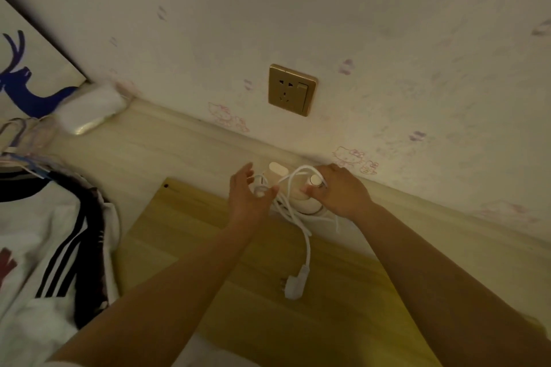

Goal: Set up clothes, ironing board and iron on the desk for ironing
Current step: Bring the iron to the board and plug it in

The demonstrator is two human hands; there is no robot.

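The right hand (340, 194) is gripping the top of the small white iron (304, 192), fingers curled round its knob, at the far edge of the wooden ironing board (185, 235); the left hand (249, 191) is just beside it, fingers loosely curved, pinching a loop of the white cord (307, 243). Below both hands the cord is trailing to its plug (295, 284), lying on the board; up above the grip a gold wall socket (292, 89) is sitting; far left of the hands the clothes (50, 247) are lying on the desk (167, 146).
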